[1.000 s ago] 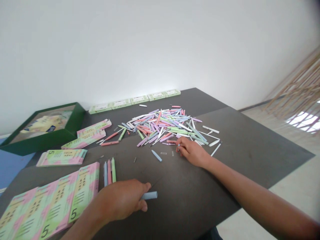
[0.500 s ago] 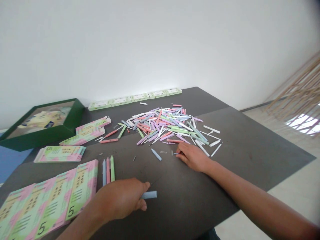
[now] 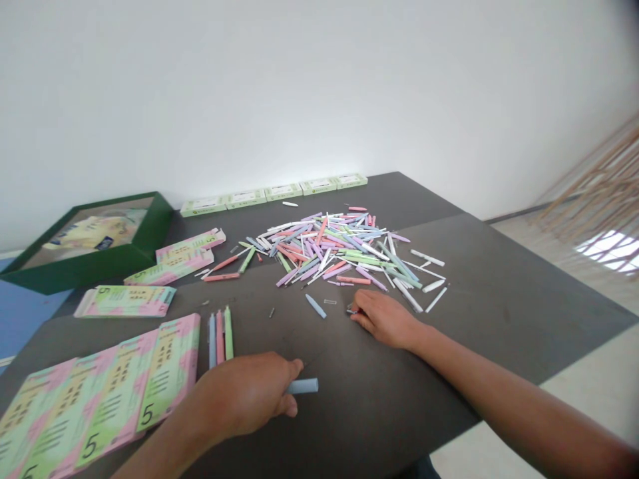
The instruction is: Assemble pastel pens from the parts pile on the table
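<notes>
the left hand (image 3: 239, 392) has its grip clamped on a pale blue plastic pen barrel (image 3: 303, 386) near 3 pastel pens (image 3: 219, 339), while the right hand (image 3: 384, 319) curls just below a heap of pastel plastic pen parts (image 3: 339, 249) on the dark grey table (image 3: 499, 299), its grip too hidden to tell if it holds anything.
</notes>
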`<state>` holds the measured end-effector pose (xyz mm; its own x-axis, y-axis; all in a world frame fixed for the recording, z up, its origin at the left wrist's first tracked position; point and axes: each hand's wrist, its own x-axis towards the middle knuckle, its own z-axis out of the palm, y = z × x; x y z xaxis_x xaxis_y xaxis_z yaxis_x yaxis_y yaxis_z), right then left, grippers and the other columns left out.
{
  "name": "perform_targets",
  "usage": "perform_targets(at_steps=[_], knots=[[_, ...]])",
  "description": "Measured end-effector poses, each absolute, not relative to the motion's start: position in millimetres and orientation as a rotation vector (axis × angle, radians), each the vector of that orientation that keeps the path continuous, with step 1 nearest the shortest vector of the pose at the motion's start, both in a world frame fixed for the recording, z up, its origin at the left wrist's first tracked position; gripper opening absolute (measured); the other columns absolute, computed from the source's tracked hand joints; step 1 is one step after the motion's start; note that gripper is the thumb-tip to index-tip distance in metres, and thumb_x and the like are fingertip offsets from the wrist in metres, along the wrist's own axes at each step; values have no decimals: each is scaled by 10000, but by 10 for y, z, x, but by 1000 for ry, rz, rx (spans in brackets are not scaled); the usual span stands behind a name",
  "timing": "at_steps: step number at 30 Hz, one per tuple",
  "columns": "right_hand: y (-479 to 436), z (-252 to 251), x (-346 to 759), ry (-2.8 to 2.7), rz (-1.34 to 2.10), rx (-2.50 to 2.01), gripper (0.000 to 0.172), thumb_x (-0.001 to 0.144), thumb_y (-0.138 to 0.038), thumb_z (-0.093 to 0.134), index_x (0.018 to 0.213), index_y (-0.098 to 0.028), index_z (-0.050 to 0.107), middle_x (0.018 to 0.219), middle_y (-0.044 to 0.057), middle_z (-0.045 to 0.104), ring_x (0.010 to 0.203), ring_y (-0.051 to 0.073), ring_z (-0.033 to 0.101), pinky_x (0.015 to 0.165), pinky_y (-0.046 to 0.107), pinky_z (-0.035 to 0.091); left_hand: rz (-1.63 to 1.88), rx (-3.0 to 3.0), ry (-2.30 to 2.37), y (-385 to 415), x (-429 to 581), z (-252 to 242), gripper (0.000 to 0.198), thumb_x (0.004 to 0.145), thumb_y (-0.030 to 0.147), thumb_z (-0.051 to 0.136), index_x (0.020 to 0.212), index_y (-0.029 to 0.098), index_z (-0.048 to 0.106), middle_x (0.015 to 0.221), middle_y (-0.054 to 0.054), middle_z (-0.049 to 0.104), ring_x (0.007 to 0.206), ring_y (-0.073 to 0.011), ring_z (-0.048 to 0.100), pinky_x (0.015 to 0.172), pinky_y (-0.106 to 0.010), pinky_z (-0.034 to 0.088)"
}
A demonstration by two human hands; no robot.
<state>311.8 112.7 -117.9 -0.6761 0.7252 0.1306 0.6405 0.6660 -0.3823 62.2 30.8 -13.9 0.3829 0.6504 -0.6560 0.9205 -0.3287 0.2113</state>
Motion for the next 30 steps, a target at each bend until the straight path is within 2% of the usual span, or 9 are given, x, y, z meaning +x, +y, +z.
perform_targets(at_steps=[6, 11, 17, 25, 30], knots=[[1131, -1194, 3126, -2567, 450, -1122, 47, 852, -231, 487, 845, -185, 482, 851, 60, 566, 791, 182, 500, 676, 282, 361, -611, 2082, 1337, 311, 615, -138, 486, 771, 326, 532, 1238, 190, 541, 949, -107, 675, 827, -281, 635, 623, -317, 449], [1262, -1146, 3239, -2338, 632, -1249, 55, 837, -237, 504, 836, -183, 491, 782, 18, 563, 680, 143, 495, 608, 248, 354, -601, 2099, 1321, 307, 610, -162, 457, 775, 303, 516, 1219, 204, 556, 910, -91, 683, 792, -274, 642, 615, -319, 449], [1368, -1111, 3295, -2387, 743, -1179, 72, 824, -205, 507, 892, -185, 520, 779, 6, 561, 671, 134, 491, 609, 241, 356, -602, 2108, 1304, 297, 626, -188, 397, 771, 284, 513, 1154, 222, 595, 906, -80, 692, 816, -272, 645, 625, -315, 453], [1172, -1196, 3077, -2526, 561, -1185, 76, 824, -183, 492, 899, -186, 507, 894, 50, 576, 809, 167, 506, 715, 273, 359, -604, 2139, 1295, 280, 628, -212, 385, 780, 269, 507, 1153, 223, 593, 907, -77, 687, 799, -261, 643, 624, -306, 458], [1212, -1163, 3058, -2365, 698, -1279, 77, 830, -217, 482, 876, -185, 535, 788, 21, 588, 689, 141, 497, 627, 244, 340, -619, 2113, 1298, 276, 611, -221, 413, 772, 289, 523, 1174, 212, 580, 916, -91, 680, 832, -292, 639, 652, -333, 471]])
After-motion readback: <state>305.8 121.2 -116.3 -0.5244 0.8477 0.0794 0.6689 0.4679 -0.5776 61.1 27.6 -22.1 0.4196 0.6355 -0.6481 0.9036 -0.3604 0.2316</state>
